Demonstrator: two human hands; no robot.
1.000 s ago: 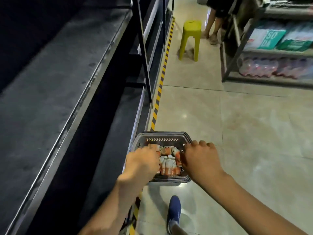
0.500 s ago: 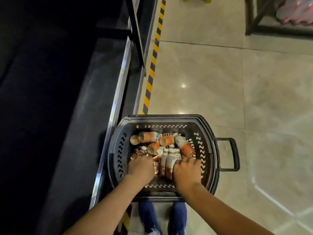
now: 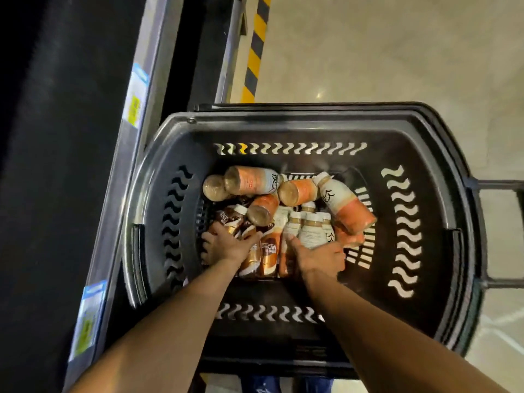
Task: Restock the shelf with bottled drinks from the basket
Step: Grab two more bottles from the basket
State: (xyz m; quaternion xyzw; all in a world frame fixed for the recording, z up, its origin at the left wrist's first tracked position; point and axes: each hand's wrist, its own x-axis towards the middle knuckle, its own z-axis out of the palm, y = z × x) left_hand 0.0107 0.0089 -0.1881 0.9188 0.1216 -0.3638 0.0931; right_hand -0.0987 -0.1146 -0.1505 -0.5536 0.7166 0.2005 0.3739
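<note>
A black plastic basket [image 3: 312,123] stands on the floor below me, holding several small bottled drinks. Orange-labelled bottles [image 3: 347,205] lie loose at the far side; brown coffee bottles [image 3: 269,251] and pale ones [image 3: 310,231] lie nearer me. My left hand [image 3: 228,245] is down in the basket, fingers curled round a brown coffee bottle [image 3: 231,218]. My right hand [image 3: 320,258] rests on the pale bottles, fingers bent over them; whether it grips one is hidden. The dark shelf [image 3: 71,137] runs along the left.
The shelf's metal front edge [image 3: 139,114] carries price tags and touches the basket's left side. Yellow-black tape [image 3: 255,49] marks the tiled floor [image 3: 397,52] beyond. The basket's pull handle [image 3: 499,234] sticks out to the right. My blue shoes [image 3: 261,385] show under the basket.
My view has dropped and closed in on the basket. Both hands have reached deeper among the bottles, the left one closing round a brown bottle.
</note>
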